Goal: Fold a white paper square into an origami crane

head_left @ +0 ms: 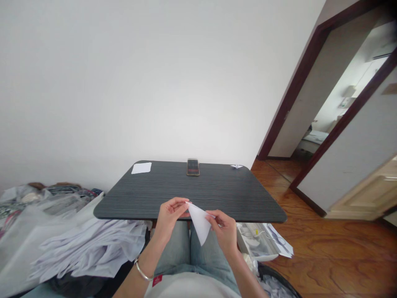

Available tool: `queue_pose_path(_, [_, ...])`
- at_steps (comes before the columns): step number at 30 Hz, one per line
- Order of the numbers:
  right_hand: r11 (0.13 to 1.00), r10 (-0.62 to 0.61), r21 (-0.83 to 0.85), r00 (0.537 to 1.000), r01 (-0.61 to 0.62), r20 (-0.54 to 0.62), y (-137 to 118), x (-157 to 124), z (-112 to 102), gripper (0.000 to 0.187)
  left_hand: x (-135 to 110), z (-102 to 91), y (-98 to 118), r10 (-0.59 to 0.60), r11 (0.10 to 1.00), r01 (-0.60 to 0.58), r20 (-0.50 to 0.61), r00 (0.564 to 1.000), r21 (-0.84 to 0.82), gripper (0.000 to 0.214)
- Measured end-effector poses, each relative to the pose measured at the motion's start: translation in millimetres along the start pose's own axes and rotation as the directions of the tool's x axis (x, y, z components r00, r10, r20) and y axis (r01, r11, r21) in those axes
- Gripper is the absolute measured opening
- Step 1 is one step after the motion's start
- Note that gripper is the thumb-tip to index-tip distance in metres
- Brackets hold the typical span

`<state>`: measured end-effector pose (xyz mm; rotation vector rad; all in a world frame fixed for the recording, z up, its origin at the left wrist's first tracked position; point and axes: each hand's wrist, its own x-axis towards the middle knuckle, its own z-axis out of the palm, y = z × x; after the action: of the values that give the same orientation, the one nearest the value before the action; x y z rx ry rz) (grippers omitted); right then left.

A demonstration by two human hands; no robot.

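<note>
The left hand pinches the top corner of a white paper between thumb and fingertips. The paper, folded to a triangle, is held in the air at the table's near edge, its lower point hanging in front of the person's jeans. The right hand grips its right-hand corner, thumb and finger closed on it. With no flat backing visible behind the paper, a crease made there could run crooked if the two pinches pull unevenly; a loosened left pinch could let the layers slide apart, and a hard tug from the right could wrinkle or tear a corner.

White cloth lies heaped at the left, below the dark, wood-grained table. On the tabletop, a flat white sheet lies at the far left corner, a phone-like device stands at the middle of the back edge, and a small folded paper piece sits far right. Behind is a plain pale wall; rightward, an open box, wooden floor and dark-framed doorway.
</note>
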<state>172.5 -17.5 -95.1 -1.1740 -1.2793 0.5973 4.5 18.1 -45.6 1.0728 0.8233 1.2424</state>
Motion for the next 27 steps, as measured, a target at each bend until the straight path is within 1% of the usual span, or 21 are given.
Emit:
queue_pose_path(7, [0.997,0.056,0.05,0.998,-0.057,0.019,2.2,1.1,0.0,0.015,0.9,-1.2,1.3,-0.082,0.994,0.083,0.017,0.997,-0.069,0.017])
queue_pose_path(12, [0.981,0.123,0.147,0.991,-0.129,0.055,0.0,2.1,1.5,0.015,1.6,-1.7,1.0,-0.123,0.988,0.122,-0.004,0.992,-0.097,0.018])
queue_pose_path(17, [0.957,0.163,0.229,0.982,-0.18,0.091,0.0,2.8,3.4,0.016,1.7,-0.1,-2.0,-0.1,0.992,0.098,-0.031,0.994,-0.082,0.018])
queue_pose_path(23, [0.947,0.176,0.262,0.982,-0.187,0.063,-1.1,3.5,4.1,0.015,1.4,2.9,-5.9,-0.061,0.995,0.059,-0.031,0.998,-0.078,0.023])
queue_pose_path(27, [0.941,0.18,0.276,0.981,-0.194,0.078,-0.3,3.5,4.6,0.014,1.9,2.7,-7.2,-0.045,0.997,0.042,-0.046,0.998,-0.063,0.024])
